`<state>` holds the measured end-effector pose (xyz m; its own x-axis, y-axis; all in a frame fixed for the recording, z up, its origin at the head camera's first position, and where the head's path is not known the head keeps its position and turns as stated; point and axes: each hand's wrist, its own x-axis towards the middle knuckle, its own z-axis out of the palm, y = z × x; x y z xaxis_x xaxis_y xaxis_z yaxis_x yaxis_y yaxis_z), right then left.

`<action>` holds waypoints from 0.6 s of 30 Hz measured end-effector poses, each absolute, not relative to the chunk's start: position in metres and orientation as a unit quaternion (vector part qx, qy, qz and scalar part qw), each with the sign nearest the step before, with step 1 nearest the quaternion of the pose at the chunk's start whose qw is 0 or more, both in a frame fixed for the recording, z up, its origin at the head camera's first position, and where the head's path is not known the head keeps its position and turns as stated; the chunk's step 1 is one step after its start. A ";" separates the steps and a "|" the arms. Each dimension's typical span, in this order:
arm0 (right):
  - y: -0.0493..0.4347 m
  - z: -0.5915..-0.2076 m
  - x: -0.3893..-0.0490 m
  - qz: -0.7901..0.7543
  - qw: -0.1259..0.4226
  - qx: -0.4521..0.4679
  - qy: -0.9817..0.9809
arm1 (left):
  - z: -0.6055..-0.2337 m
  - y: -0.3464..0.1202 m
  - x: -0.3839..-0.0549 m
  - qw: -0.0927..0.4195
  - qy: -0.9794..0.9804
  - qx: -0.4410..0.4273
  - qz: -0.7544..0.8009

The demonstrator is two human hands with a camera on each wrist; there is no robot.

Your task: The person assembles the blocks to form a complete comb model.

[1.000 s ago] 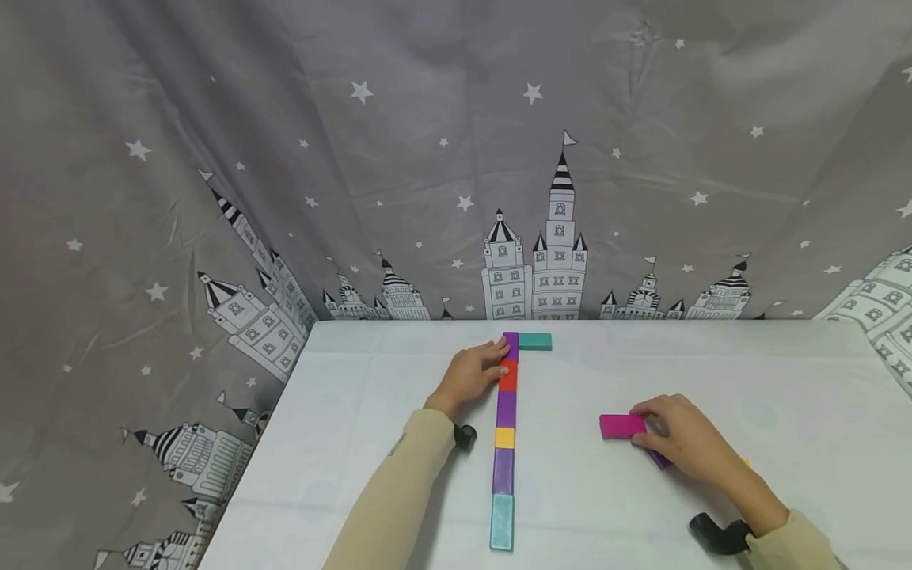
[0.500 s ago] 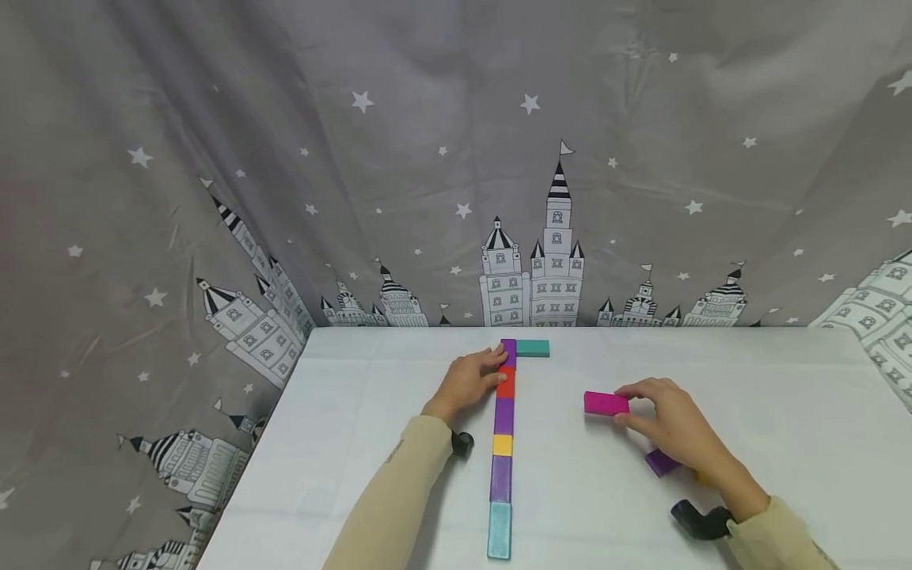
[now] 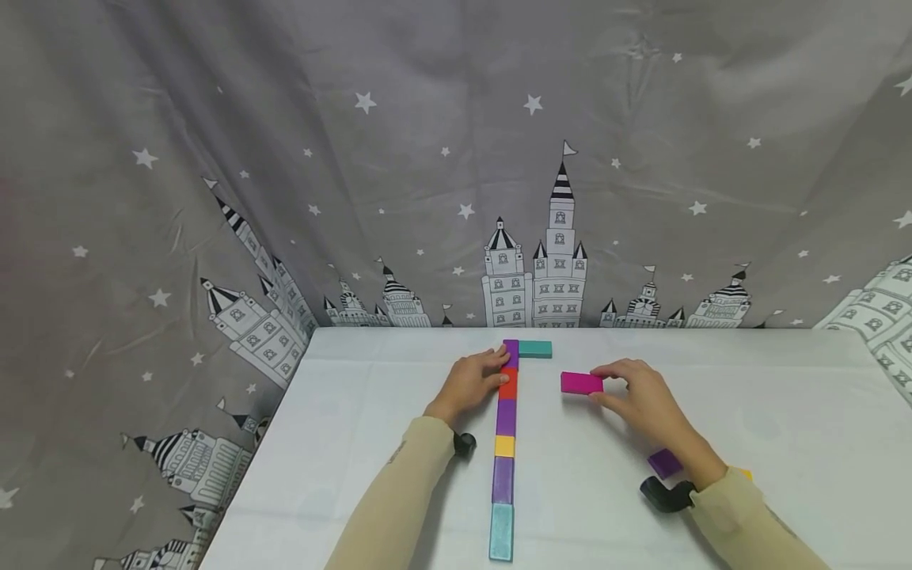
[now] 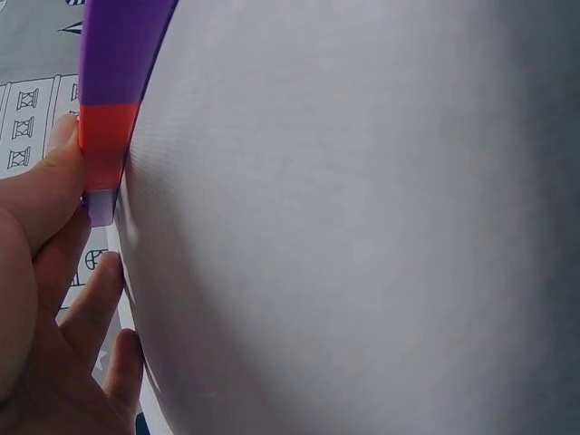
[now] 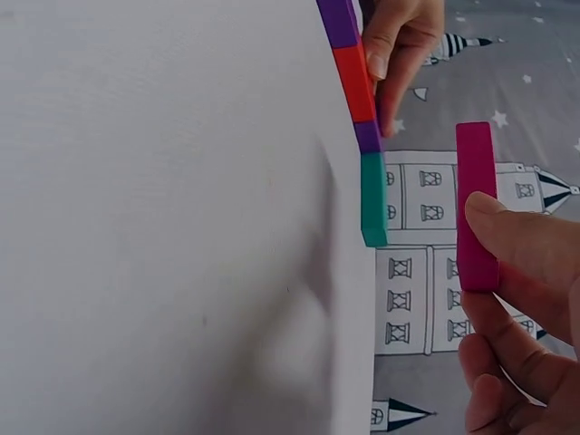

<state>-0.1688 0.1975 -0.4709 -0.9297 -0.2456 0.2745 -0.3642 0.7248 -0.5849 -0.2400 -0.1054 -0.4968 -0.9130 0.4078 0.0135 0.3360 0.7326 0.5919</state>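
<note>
A magenta block (image 3: pixel 579 383) is pinched between the thumb and fingers of my right hand (image 3: pixel 644 400), raised over the white table; its long narrow side shows in the right wrist view. My left hand (image 3: pixel 465 385) touches a row of blocks at its far end: thumb against the red block (image 4: pixel 107 145), a fingertip at the far purple block (image 3: pixel 511 347). From there the row runs toward me through purple, yellow (image 3: pixel 504 446) and purple to a light blue block (image 3: pixel 502 532). A teal block (image 3: pixel 536 349) extends rightward from the far end.
A loose purple block (image 3: pixel 664 462) lies beside the right wrist. Part of a yellow block (image 3: pixel 746 473) peeks out behind the right sleeve. A grey curtain (image 3: pixel 442 182) printed with castles and stars stands behind the white table (image 3: pixel 370 380). Each wrist carries a black device (image 3: pixel 666 495).
My right hand has carried the magenta block leftward and away from me, nearer the teal block, exposing the loose purple block. My left hand keeps its place on the row.
</note>
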 end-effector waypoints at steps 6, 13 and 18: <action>0.187 -0.473 -0.181 0.343 0.079 0.159 -0.922 | -0.494 -0.104 -0.239 0.058 0.929 0.199 0.306; 0.171 -0.477 -0.192 0.358 0.076 0.161 -0.917 | -0.490 -0.103 -0.236 0.060 0.930 0.198 0.303; 0.163 -0.481 -0.198 0.362 0.064 0.156 -0.917 | -0.490 -0.103 -0.236 0.055 0.929 0.206 0.304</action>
